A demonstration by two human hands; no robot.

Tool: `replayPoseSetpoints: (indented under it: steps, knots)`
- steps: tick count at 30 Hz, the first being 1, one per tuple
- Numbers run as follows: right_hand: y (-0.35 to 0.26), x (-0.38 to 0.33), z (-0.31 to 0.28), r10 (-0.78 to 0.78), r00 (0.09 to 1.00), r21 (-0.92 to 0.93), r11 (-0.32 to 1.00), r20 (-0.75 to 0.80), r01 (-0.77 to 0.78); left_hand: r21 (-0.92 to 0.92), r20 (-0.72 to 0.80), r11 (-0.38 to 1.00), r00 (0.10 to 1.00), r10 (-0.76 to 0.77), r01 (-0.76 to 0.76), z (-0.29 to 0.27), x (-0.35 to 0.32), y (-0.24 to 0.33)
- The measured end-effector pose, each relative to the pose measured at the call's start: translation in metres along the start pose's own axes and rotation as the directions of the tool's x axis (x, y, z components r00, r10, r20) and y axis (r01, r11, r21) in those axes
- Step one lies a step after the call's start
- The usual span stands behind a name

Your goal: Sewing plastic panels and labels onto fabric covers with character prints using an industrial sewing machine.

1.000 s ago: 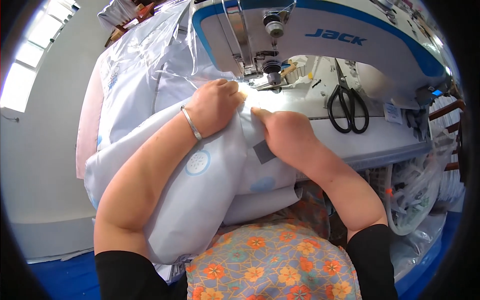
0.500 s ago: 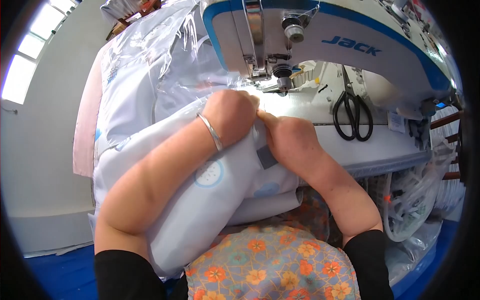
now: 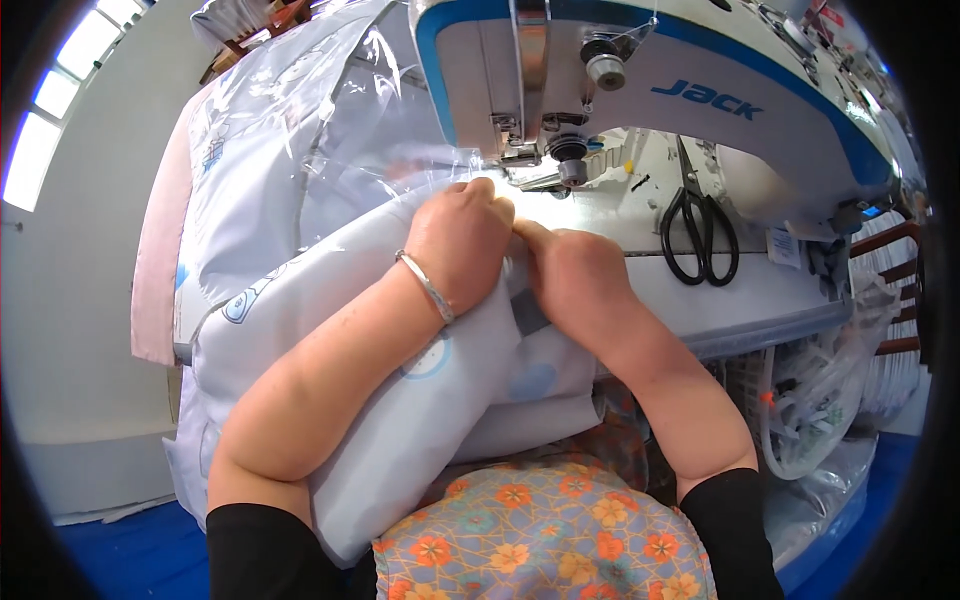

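Observation:
My left hand (image 3: 460, 238), with a silver bangle on the wrist, is closed on the edge of a pale, printed fabric (image 3: 420, 440) just in front of the sewing machine (image 3: 640, 90). Close beside it, my right hand (image 3: 578, 268) is also closed, its thumb and finger pinching the same edge. Glare and the hands hide the exact pinch. The fabric spreads left over the table and drapes down to my lap. A dark grey patch (image 3: 530, 312) shows on it between my wrists. Clear plastic film (image 3: 370, 120) lies on the cloth behind my left hand.
Black-handled scissors (image 3: 700, 230) lie on the machine bed right of the needle area. A white label (image 3: 783, 248) rests near the table's right end. Below it hangs a clear plastic bag (image 3: 820, 400). A pink cloth (image 3: 165, 240) hangs along the left edge.
My left hand's knuckles have turned slightly, and the fabric at the left has shifted and folded a little. Both hands stay at the fabric edge. The whole view has tilted slightly.

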State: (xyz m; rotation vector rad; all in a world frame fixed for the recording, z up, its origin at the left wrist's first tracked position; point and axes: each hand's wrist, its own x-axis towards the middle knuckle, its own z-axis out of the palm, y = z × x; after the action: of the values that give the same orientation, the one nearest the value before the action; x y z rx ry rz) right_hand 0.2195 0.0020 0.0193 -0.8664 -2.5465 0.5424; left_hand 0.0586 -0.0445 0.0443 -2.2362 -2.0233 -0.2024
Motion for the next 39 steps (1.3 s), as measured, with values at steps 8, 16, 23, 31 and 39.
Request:
replayPoseSetpoints:
  steps: [8, 16, 23, 31, 39]
  knots:
    - [0.001, -0.013, 0.001, -0.02, 0.997, -0.031, 0.999, -0.076, 0.018, -0.142, 0.158, 0.99, 0.987, 0.016, 0.007, -0.004, 0.01, -0.008]
    - [0.002, -0.003, 0.007, -0.042, 0.995, 0.024, 0.999, -0.085, 0.044, -0.079, -0.05, 0.994, 0.996, 0.071, -0.075, -0.001, 0.002, -0.001]
    - [0.003, -0.013, 0.004, -0.01, 0.998, 0.025, 1.0, -0.058, 0.011, -0.128, 0.21, 0.989, 0.977, -0.046, 0.074, -0.013, 0.013, -0.001]
    - [0.005, -0.012, 0.007, -0.063, 0.993, 0.021, 0.998, -0.098, 0.066, -0.097, -0.042, 0.982, 0.986, 0.162, -0.165, -0.001, 0.002, 0.004]
    - [-0.008, 0.007, 0.011, -0.022, 0.993, 0.053, 0.998, -0.119, 0.029, -0.109, 0.076, 0.98, 0.981, 0.177, -0.168, -0.067, -0.055, 0.013]
